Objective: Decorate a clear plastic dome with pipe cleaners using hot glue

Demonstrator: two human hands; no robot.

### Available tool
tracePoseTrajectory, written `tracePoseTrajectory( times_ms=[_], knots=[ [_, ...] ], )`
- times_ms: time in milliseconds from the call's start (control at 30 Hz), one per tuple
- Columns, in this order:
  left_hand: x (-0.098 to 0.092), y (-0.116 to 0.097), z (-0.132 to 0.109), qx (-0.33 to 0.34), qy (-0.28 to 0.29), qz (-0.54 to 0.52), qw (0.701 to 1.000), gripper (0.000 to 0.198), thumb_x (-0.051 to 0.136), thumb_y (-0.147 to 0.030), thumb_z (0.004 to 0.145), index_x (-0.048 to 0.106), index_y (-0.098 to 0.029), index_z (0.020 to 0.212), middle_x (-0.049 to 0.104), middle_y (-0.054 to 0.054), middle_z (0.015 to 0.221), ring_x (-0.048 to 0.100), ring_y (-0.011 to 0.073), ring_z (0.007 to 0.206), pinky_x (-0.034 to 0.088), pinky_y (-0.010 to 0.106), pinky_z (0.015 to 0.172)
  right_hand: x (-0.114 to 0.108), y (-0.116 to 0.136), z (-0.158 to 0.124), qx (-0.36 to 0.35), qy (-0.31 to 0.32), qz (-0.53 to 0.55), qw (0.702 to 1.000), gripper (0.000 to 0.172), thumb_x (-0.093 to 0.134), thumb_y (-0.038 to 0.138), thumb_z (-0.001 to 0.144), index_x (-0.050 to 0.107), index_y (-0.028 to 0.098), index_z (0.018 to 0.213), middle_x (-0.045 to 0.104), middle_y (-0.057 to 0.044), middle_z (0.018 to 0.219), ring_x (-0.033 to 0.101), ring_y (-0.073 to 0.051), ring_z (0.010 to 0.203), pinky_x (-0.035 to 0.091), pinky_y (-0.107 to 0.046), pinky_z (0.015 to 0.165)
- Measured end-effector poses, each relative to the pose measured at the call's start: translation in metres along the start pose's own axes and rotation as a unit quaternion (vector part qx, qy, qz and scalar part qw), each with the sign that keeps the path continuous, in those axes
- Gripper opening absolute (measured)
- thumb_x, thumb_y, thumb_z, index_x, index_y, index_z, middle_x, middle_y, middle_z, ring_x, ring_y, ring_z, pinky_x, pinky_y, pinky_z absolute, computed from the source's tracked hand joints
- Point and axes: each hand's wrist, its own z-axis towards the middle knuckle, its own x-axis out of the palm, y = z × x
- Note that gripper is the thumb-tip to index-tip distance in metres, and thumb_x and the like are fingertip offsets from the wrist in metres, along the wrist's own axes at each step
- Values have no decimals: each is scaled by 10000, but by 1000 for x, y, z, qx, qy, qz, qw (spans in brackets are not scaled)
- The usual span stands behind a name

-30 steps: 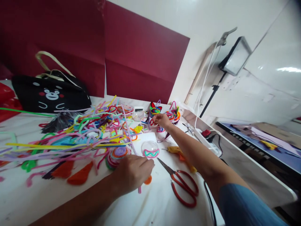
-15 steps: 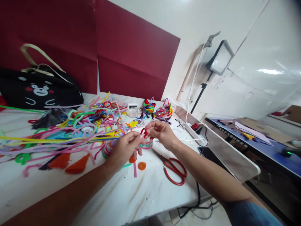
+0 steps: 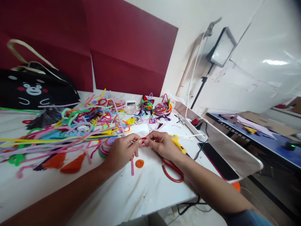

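Between my two hands is a short piece of red pipe cleaner (image 3: 143, 141), pinched from both sides and mostly hidden by fingers. My left hand (image 3: 123, 151) closes thumb and forefinger on its left end. From the right, my right hand (image 3: 161, 144) grips the other end with its fingertips. Scissors with red handles (image 3: 174, 174) lie under my right wrist, their blades hidden. A yellow glue gun (image 3: 177, 143) rests just behind that hand. Below the fingers are a flat orange coil (image 3: 139, 163) and a pink pipe cleaner piece (image 3: 132, 167).
Piled pipe cleaners (image 3: 77, 125) cover the table's left side, before a black bag (image 3: 35, 89). Colourful wrapped ornaments (image 3: 147, 104) stand at the back. A power strip (image 3: 195, 128) and a black phone-like slab (image 3: 218, 161) lie on the right. A lamp (image 3: 222, 47) stands behind.
My hands have come down slightly and closer together. The red pipe cleaner, earlier a raised loop, now lies low and flatter between the fingertips. The glue gun has come into sight.
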Motion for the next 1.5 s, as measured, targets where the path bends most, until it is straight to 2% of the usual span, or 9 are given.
tracePoseTrajectory(
  times_ms=[133, 367, 500, 633, 800, 933, 1100, 1333, 1500],
  knots=[
    [1, 4, 3, -59, 33, -91, 994, 261, 560, -428, 860, 602, -171, 842, 616, -26, 497, 484, 93, 337, 349, 187, 359, -4, -2, -3, 4, -4, -15, 1000, 390, 719, 535, 764, 652, 151, 760, 611, -3, 670, 493, -111, 581, 358, -250, 550],
    [-2, 1, 1, -107, 100, -173, 974, 344, 656, -479, 820, 611, -169, 962, 632, -10, 581, 490, 97, 434, 347, 189, 401, -7, 1, -8, 51, -11, 86, 995, 379, 774, 511, 708, 634, 161, 747, 596, 24, 629, 485, -98, 553, 378, -233, 534],
    [-3, 5, 1, -81, 91, -185, 975, 293, 657, -453, 839, 616, -177, 930, 593, -21, 628, 468, 85, 440, 343, 197, 403, -1, 0, -7, 67, -6, 128, 989, 335, 778, 471, 705, 622, 176, 741, 588, 41, 581, 496, -96, 522, 395, -224, 517],
    [-3, 12, 4, -33, 63, -164, 984, 298, 661, -460, 833, 624, -165, 827, 595, 13, 780, 484, 68, 423, 362, 209, 375, 4, 1, -7, 61, -14, 150, 987, 328, 787, 461, 698, 619, 181, 729, 585, 47, 569, 499, -92, 513, 408, -224, 517],
    [-1, 13, 4, -9, 53, -164, 985, 235, 640, -409, 869, 629, -177, 835, 551, -17, 686, 473, 66, 412, 361, 185, 361, 6, 3, -8, 61, -26, 162, 985, 350, 828, 452, 660, 616, 182, 730, 589, 50, 555, 498, -92, 496, 407, -225, 506],
    [2, 3, 1, 32, 23, -170, 985, 205, 677, -362, 835, 656, -167, 775, 557, 38, 952, 514, 52, 470, 385, 194, 358, 6, 2, -11, 58, -21, 162, 985, 293, 807, 406, 697, 637, 171, 738, 592, 42, 540, 502, -94, 490, 404, -225, 507],
    [2, -7, -2, 60, 30, -131, 989, 221, 688, -366, 817, 660, -163, 734, 552, 39, 910, 536, 77, 539, 459, 209, 440, 6, 1, -15, 62, -9, 168, 984, 196, 765, 325, 737, 647, 169, 754, 616, 33, 567, 516, -89, 496, 413, -225, 524],
    [-2, -11, -3, 111, 7, -21, 994, 308, 616, -435, 874, 646, -178, 708, 601, 74, 893, 589, 163, 724, 503, 264, 624, 9, 1, -17, 56, -22, 195, 979, 269, 807, 356, 695, 643, 183, 821, 634, 30, 617, 518, -87, 480, 414, -224, 487],
    [-3, -10, -4, 115, 17, 8, 993, 288, 555, -375, 909, 577, -185, 694, 574, 13, 702, 536, 132, 600, 434, 257, 594, 9, 1, -16, 43, -38, 176, 983, 303, 808, 428, 695, 645, 193, 796, 588, 38, 538, 501, -102, 460, 399, -235, 465]
  ],
)
